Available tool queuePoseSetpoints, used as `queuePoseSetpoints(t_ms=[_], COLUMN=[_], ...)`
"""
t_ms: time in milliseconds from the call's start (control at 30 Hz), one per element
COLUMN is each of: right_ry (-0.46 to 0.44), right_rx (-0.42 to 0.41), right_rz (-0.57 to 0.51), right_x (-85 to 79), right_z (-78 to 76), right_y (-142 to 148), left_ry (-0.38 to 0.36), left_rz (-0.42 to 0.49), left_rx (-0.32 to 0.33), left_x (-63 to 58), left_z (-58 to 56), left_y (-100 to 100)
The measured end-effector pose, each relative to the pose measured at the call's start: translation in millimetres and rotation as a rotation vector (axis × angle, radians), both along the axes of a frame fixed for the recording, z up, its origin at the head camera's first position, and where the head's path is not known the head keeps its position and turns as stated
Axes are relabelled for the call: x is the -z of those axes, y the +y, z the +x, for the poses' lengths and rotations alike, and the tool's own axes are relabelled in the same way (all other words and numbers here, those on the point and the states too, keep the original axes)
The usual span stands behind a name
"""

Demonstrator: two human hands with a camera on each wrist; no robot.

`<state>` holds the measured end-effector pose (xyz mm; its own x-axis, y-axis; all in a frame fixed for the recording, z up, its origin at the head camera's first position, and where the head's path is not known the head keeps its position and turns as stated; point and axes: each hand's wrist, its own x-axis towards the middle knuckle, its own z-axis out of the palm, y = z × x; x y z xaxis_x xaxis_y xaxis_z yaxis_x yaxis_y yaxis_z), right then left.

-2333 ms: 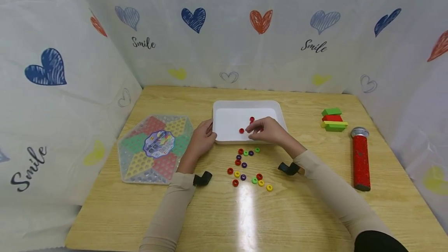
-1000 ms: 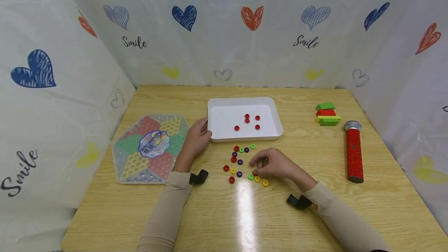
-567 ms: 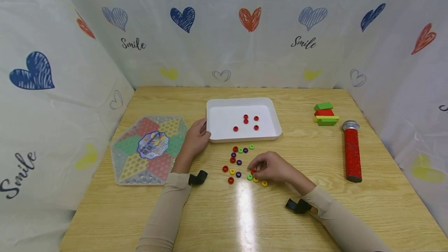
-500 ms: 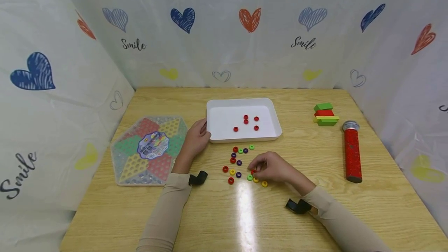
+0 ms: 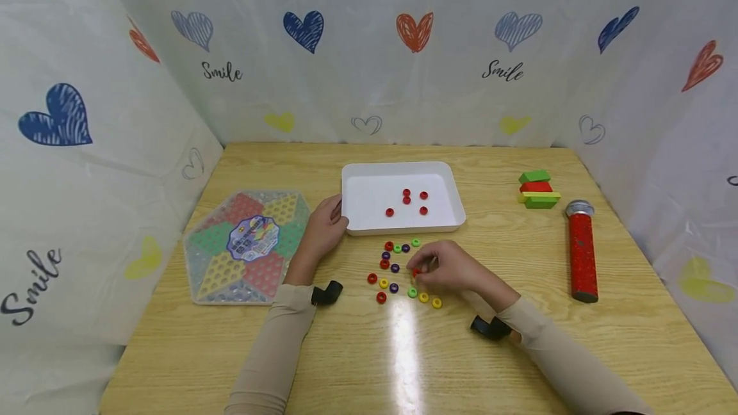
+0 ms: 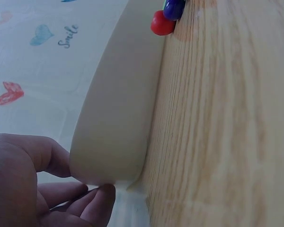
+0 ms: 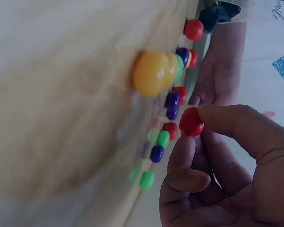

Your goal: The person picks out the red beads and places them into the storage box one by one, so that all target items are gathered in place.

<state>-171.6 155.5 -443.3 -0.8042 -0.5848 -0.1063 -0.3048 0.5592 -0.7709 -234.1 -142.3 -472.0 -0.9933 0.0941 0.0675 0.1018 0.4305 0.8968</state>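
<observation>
In the head view my right hand (image 5: 446, 266) is over the table, pinching a red bead (image 7: 191, 121) between thumb and fingertip; the right wrist view shows it lifted off the wood. Loose beads lie just left of that hand: a green one (image 5: 412, 292), yellow ones (image 5: 437, 303), purple ones (image 5: 394, 287) and more red ones (image 5: 381, 298). At the white tray (image 5: 375, 232), my left hand (image 5: 323, 226) grips the near left corner, fingers bent against its end wall. Several red beads (image 5: 389, 212) rest inside the tray.
A hexagonal Chinese checkers board (image 5: 221, 274) lies left of my left forearm. To the right are stacked green, red and yellow blocks (image 5: 539, 202) and a red glittery tube with a silver top (image 5: 582, 255). Printed white sheeting (image 5: 357, 82) encloses the table's back and sides.
My right hand moved from the tray back to the loose beads. It has since picked up a red bead beside the yellow ones and raised it slightly. My left hand stays at the tray corner.
</observation>
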Motion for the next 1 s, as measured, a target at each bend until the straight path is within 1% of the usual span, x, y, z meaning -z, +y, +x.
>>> queuePoseSetpoints(t_ms=[133, 333, 433, 567, 767, 1000], right_ry=[0.046, 0.091, 0.099, 0.084, 0.111, 0.15], right_rx=[-0.013, -0.015, 0.004, 0.035, 0.025, 0.024], right_rz=[0.009, 0.016, 0.02, 0.002, -0.001, 0.039], right_x=[-8.3, -19.0, -24.1, -31.1, -38.4, -42.1], right_z=[-9.7, -26.6, -36.2, -48.5, -61.7, -74.3], right_y=[-1, -1, -2, -5, -8, -13], left_ry=[0.001, 0.0, -0.003, -0.006, -0.006, -0.005], left_rz=[0.009, 0.021, 0.025, 0.025, 0.03, 0.027], left_rx=[-0.001, 0.01, 0.013, 0.015, 0.018, 0.02], left_x=[0.3, 2.2, 2.0, 1.1, 1.5, -0.2], left_z=[-1.0, -1.3, -0.3, 0.8, 0.5, 0.3], left_y=[-1, -3, -3, -4, -4, -4])
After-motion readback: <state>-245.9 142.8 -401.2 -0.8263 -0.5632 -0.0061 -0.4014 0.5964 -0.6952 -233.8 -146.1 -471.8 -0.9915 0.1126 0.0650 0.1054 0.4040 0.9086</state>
